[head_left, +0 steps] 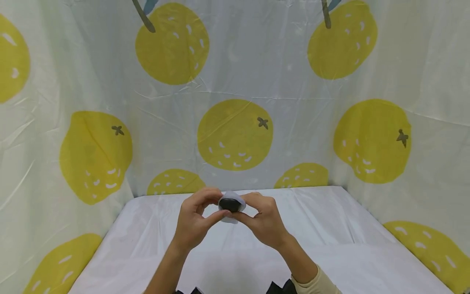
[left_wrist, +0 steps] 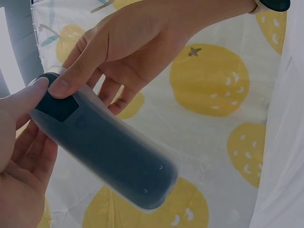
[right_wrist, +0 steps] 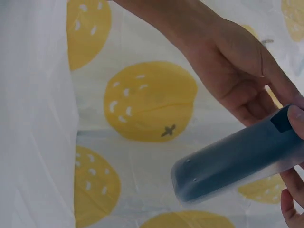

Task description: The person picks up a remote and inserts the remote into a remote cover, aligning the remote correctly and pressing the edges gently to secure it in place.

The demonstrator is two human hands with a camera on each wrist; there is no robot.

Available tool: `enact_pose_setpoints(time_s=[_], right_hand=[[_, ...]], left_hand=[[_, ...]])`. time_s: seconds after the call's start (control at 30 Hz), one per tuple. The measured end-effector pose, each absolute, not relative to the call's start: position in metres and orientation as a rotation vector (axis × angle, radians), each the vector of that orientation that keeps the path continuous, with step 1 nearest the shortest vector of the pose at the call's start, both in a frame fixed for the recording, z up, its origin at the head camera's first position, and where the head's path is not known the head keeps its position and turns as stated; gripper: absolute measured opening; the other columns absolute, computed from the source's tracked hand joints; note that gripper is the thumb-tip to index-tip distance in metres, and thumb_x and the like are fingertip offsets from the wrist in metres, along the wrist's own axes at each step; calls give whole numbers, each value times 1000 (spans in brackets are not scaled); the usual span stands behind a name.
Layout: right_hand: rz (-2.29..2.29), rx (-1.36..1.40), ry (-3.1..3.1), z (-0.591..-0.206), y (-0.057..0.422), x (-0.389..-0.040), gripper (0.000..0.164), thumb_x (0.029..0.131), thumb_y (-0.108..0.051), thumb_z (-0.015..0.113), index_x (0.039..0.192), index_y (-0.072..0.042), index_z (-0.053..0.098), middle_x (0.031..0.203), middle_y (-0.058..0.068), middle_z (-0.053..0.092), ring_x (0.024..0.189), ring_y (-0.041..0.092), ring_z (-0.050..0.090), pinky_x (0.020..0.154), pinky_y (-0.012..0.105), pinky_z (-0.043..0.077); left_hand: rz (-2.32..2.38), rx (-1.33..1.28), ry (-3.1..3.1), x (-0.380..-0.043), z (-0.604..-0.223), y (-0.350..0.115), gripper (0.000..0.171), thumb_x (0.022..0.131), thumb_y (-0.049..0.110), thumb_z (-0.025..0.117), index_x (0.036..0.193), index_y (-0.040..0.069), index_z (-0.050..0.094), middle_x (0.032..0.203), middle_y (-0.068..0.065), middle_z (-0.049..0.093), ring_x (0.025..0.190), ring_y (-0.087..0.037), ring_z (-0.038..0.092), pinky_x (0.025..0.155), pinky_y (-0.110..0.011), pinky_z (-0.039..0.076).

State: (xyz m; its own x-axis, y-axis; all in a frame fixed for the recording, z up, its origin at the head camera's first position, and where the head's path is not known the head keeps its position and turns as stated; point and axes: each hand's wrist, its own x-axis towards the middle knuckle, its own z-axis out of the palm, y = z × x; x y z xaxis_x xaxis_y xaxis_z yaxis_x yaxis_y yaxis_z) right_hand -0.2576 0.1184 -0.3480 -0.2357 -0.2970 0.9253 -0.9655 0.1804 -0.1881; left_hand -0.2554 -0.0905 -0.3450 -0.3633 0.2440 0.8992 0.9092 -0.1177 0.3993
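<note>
Both hands hold up a long, dark, rounded object (left_wrist: 109,147) in a translucent frosted sleeve (head_left: 240,200), above the white surface. Its dark oval end (head_left: 230,204) faces the head camera; the wrist views show its length, with small marks near the far end. My left hand (head_left: 194,218) pinches the sleeved end from the left between thumb and fingers. From the right, my right hand (head_left: 265,218) pinches the same end, thumb below. Both thumbs meet at the dark end in the left wrist view. I cannot tell exactly what the object is.
White cloth covers the table (head_left: 227,261) below the hands. A pale curtain (head_left: 235,90) printed with yellow fruit encloses the back and both sides. Dark angular shapes (head_left: 280,288) show at the bottom edge, near a beige sleeve (head_left: 315,283).
</note>
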Motion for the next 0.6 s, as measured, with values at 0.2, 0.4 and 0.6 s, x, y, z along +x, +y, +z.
enact_pose_setpoints(time_s=[0.2, 0.4, 0.6], right_hand=[[1087, 1149, -1702, -348, 119, -258, 46, 73, 3, 91, 114, -7, 75, 107, 5, 76, 97, 22, 72, 86, 31, 56], [1033, 989, -1646, -347, 122, -254, 44, 84, -26, 90, 112, -4, 64, 100, 6, 66, 91, 22, 64, 84, 31, 52], [1015, 1035, -1598, -342, 121, -247, 17, 95, -22, 79, 99, -7, 73, 88, 1, 69, 77, 17, 64, 73, 23, 54]], left_hand=[[-1481, -1200, -1611, -256, -346, -89, 39, 75, -18, 83, 110, -1, 73, 103, -15, 71, 96, -23, 66, 83, -29, 57], [-1422, -1063, -1648, -258, -349, -90, 38, 75, -16, 84, 108, -1, 74, 103, -14, 74, 89, -21, 71, 77, -28, 57], [-1450, -1066, -1629, -258, -349, -92, 40, 72, -19, 84, 106, -2, 74, 102, -15, 75, 94, -20, 71, 81, -27, 55]])
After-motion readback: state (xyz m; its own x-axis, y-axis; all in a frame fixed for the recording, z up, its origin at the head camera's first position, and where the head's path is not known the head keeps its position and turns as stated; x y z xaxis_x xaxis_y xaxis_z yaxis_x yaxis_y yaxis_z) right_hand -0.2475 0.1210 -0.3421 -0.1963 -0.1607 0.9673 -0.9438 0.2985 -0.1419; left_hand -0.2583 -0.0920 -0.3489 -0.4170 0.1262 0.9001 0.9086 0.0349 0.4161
